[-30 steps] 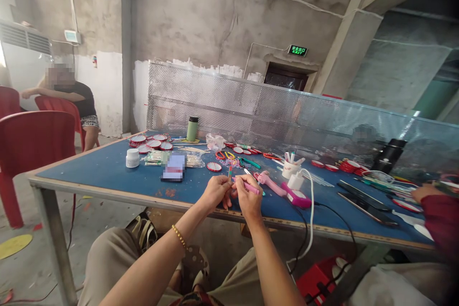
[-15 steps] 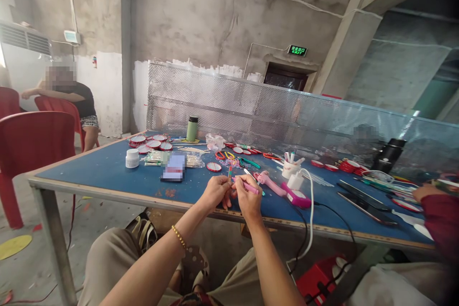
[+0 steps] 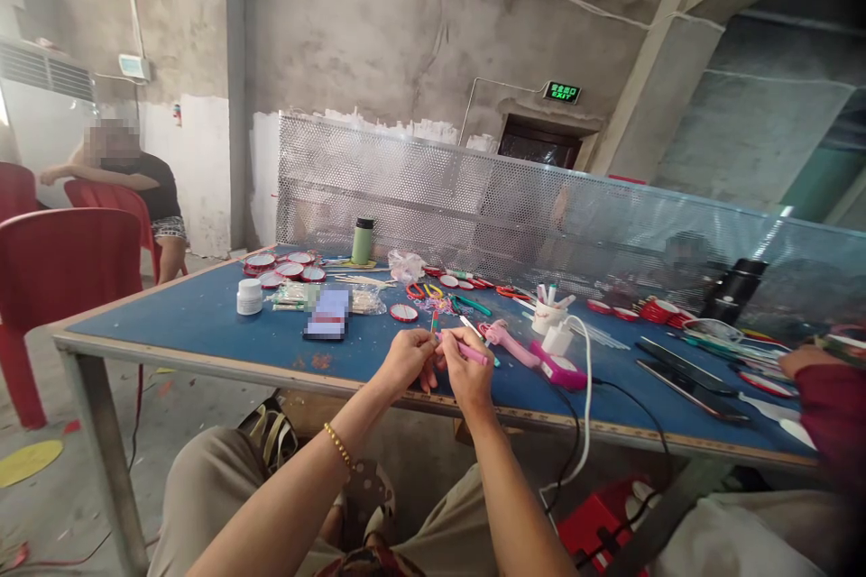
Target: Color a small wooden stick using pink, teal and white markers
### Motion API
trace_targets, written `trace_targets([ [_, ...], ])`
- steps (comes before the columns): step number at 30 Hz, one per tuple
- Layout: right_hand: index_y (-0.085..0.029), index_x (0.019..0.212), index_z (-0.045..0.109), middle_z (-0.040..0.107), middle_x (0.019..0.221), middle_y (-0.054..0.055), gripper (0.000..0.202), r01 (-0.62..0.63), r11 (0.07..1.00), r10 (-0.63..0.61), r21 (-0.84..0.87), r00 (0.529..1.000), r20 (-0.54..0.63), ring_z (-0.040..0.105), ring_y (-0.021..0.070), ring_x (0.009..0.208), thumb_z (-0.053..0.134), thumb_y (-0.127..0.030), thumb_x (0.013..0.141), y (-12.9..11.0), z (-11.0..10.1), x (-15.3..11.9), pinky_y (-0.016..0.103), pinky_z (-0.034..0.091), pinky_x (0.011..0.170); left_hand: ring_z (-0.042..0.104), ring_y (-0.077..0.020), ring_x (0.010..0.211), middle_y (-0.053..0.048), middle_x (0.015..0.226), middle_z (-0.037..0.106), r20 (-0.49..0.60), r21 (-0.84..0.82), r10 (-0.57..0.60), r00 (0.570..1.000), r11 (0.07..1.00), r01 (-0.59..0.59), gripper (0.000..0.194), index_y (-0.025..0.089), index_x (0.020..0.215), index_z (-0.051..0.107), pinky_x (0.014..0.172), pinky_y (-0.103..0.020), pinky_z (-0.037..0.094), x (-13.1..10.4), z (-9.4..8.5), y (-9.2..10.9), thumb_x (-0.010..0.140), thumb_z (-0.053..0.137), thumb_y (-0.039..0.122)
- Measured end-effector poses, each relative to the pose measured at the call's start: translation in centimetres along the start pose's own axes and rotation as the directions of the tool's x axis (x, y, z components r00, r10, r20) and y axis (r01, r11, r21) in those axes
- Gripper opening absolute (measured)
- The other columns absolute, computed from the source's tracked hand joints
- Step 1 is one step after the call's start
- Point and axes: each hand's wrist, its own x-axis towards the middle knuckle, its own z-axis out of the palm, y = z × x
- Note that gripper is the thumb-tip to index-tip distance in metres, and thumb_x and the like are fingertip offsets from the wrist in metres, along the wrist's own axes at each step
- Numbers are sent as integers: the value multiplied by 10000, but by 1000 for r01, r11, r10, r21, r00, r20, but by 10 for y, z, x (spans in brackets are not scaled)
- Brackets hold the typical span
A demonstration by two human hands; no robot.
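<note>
My right hand (image 3: pixel 466 367) is closed around a pink marker pen (image 3: pixel 472 352), held slanting like a writing tool near the table's front edge. Beside it, my left hand (image 3: pixel 411 359) pinches a small slim stick (image 3: pixel 434 322) with green and orange-red colouring, its upper end poking out above the fingers. The two hands almost touch, and the marker's tip meets the stick's area, though the contact point is hidden by fingers. Just beyond lies a white pen-like piece (image 3: pixel 472 325). A round red-rimmed disc (image 3: pixel 404 313) rests flat behind my left hand.
On the blue table (image 3: pixel 203 325) are a phone (image 3: pixel 328 315), a white jar (image 3: pixel 250 297), a green bottle (image 3: pixel 363 241), pliers (image 3: pixel 472 306), a pink glue gun (image 3: pixel 512 345), a purple device (image 3: pixel 560 370) and a cup of markers (image 3: pixel 548 317). At right, a co-worker's red sleeve (image 3: pixel 829 406) reaches in.
Both hands stay in nearly the same place with the marker and stick. Only a very slight shift of the view shows.
</note>
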Motion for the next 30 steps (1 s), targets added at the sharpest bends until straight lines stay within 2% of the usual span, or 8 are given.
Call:
trace_targets([
  [30, -196, 722, 580, 619, 582, -15, 216, 6, 1000, -5, -29, 1000, 17, 566, 115, 413, 573, -356, 866, 4, 0, 1, 215, 473, 445, 551, -109, 330, -19, 576, 612, -8, 29, -7, 1000, 1000, 7, 298, 139, 685, 547, 269, -171, 386, 0, 0, 0, 791, 601, 412],
])
